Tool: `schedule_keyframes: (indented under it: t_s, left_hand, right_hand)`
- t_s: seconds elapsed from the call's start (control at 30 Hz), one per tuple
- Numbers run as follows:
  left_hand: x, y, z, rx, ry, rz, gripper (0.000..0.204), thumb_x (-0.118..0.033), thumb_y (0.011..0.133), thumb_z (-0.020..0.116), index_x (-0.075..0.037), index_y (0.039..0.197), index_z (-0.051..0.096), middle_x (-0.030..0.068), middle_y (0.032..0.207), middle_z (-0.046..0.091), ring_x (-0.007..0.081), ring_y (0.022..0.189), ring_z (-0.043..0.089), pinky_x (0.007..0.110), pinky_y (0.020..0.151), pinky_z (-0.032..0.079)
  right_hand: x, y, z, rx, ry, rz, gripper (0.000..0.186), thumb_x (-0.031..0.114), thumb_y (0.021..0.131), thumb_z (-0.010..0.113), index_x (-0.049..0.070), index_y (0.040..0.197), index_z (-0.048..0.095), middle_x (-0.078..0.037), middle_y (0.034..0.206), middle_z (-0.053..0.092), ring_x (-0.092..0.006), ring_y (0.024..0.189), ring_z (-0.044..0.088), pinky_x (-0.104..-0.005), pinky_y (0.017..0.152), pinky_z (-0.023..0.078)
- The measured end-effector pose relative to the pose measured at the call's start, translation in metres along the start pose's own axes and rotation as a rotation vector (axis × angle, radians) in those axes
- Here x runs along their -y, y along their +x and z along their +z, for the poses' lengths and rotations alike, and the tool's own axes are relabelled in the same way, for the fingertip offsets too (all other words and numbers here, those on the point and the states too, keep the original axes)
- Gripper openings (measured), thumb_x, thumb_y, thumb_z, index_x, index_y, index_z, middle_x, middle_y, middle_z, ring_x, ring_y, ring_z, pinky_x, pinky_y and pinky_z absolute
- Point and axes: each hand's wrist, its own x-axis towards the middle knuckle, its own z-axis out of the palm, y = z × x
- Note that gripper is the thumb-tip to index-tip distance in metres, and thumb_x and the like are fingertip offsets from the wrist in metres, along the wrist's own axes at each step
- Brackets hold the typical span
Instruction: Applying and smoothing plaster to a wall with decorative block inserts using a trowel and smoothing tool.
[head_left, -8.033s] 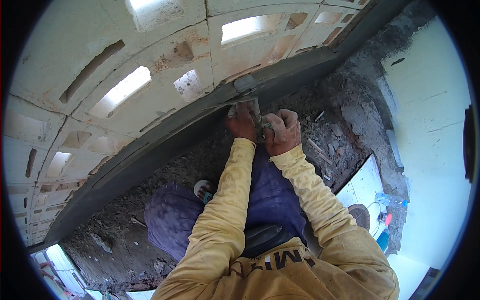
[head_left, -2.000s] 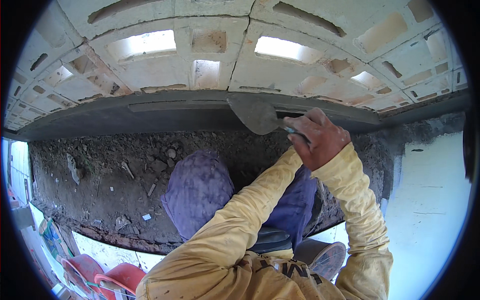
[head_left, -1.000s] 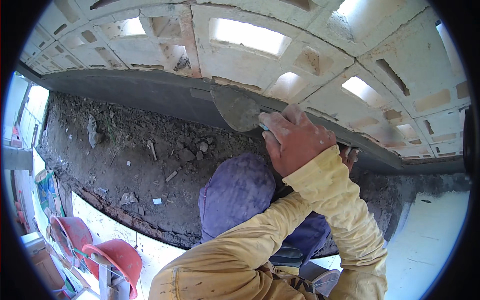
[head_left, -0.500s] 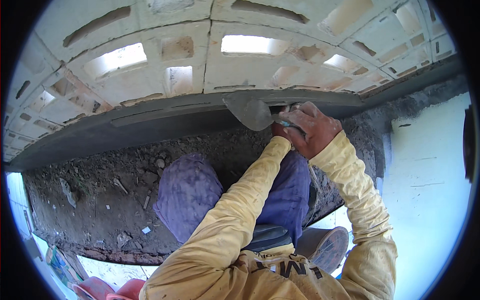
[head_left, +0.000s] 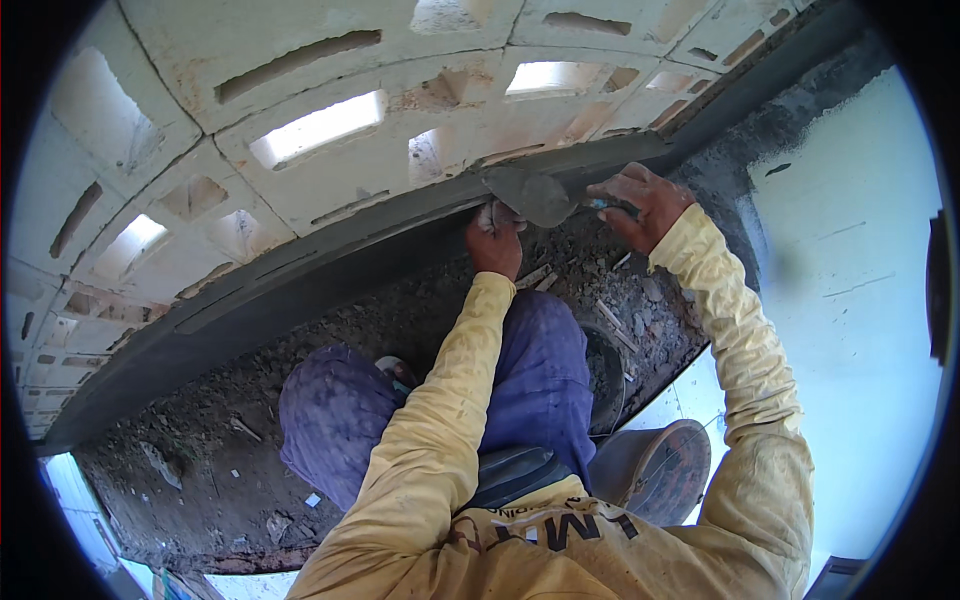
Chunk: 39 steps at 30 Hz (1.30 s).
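My right hand (head_left: 645,205) grips the handle of a pointed grey trowel (head_left: 540,197), whose blade lies against the grey mortar ledge (head_left: 262,268) under the pale block wall (head_left: 300,190). Just left of and below the blade, my left hand (head_left: 495,235) is closed at the edge of the ledge, near a thin straight strip along it; what its fingers hold, if anything, is too small to make out. Both forearms are in dusty yellow sleeves.
My purple-clad knees (head_left: 335,420) rest over a trench of rubble and soil (head_left: 200,470). A dark bucket (head_left: 608,380) and a larger round container (head_left: 650,470) are at my right, beside white boards. A white-painted surface (head_left: 840,320) runs along the right side.
My head has turned, tilting the wall. My hands, overlapping half a second ago, are apart: the right with the trowel has moved rightward, and the left now shows beside the blade.
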Motion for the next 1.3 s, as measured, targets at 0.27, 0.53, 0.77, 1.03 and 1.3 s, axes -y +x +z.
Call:
schedule_keyframes:
  t_s: [0.27,0.53,0.77,1.03,1.3]
  left_hand:
    - [-0.016,-0.001,0.007,-0.027,-0.05,-0.159,0.031,-0.027,0.095,0.053,0.003,0.096,0.059,0.009,0.077,0.064,0.014,0.067,0.062,0.026,0.061,0.051]
    - [-0.022,-0.002,0.01,-0.039,-0.036,-0.188,0.04,-0.036,0.094,0.051,0.003,0.093,0.059,0.0097,0.076,0.064,0.0132,0.063,0.059,0.024,0.061,0.047]
    - [-0.027,-0.004,0.014,-0.063,0.056,-0.188,0.046,-0.042,0.094,0.05,0.003,0.094,0.058,0.0097,0.076,0.065,0.0124,0.061,0.058,0.023,0.06,0.046]
    - [-0.028,-0.005,0.017,-0.069,0.075,-0.188,0.055,-0.051,0.091,0.05,0.003,0.094,0.057,0.0109,0.076,0.065,0.0122,0.06,0.057,0.023,0.058,0.046]
    - [-0.027,-0.005,0.015,-0.071,0.072,-0.211,0.05,-0.046,0.093,0.049,0.003,0.094,0.057,0.0096,0.076,0.066,0.0121,0.063,0.058,0.024,0.061,0.046]
  right_hand:
    - [-0.074,-0.019,0.002,-0.026,0.036,0.024,0.032,0.019,0.082,0.063,0.015,0.114,0.06,-0.012,0.106,0.057,-0.0338,0.098,0.057,-0.0421,0.084,0.048]
    - [-0.136,-0.037,0.001,-0.021,-0.034,0.213,0.033,0.028,0.083,0.061,0.028,0.116,0.058,-0.009,0.11,0.056,-0.0319,0.103,0.057,-0.0463,0.085,0.047]
    - [-0.183,-0.058,-0.008,-0.036,-0.099,0.336,0.035,0.03,0.084,0.06,0.027,0.119,0.057,-0.011,0.114,0.057,-0.0336,0.104,0.057,-0.0465,0.089,0.046]
    - [-0.172,-0.081,0.0,-0.09,0.063,0.844,0.041,0.032,0.084,0.057,0.022,0.124,0.055,-0.015,0.116,0.06,-0.0354,0.11,0.055,-0.0445,0.094,0.044]
    - [-0.152,-0.047,0.004,-0.066,0.078,0.94,0.041,0.032,0.084,0.057,0.02,0.123,0.056,-0.014,0.116,0.061,-0.0349,0.11,0.056,-0.0443,0.095,0.044]
